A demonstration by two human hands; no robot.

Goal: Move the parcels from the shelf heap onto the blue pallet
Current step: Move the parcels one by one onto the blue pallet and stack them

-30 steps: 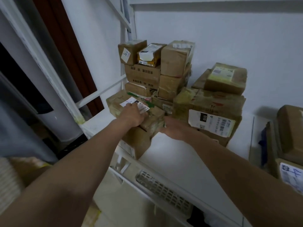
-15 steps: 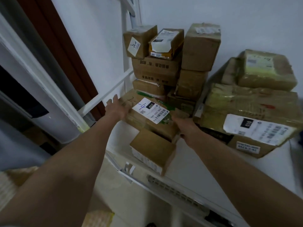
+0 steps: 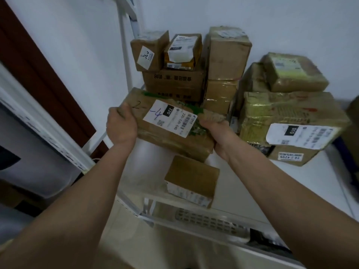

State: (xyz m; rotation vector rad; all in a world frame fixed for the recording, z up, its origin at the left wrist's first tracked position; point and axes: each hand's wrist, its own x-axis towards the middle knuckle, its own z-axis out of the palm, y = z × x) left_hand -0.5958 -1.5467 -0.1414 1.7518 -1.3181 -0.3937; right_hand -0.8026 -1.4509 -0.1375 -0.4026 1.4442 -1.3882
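A flat brown parcel [image 3: 167,133] with a white "220" label and green tape is lifted off the white shelf [image 3: 272,187], tilted toward me. My left hand [image 3: 120,127] grips its left end, thumb on top. My right hand [image 3: 219,133] grips its right end from below. Behind it stands the heap of stacked brown parcels [image 3: 194,74] against the wall. A small brown box [image 3: 192,177] lies on the shelf's front edge, below the held parcel. The blue pallet is not in view.
A large taped parcel [image 3: 291,121] with a "010" label sits on the right, with a smaller parcel [image 3: 291,72] on top. A white shelf post [image 3: 126,55] rises at the left. A perforated grey panel [image 3: 209,220] lies below the shelf edge.
Both hands have closed on the ends of the "220" parcel and raised it off the shelf toward me. The small box beneath stays put.
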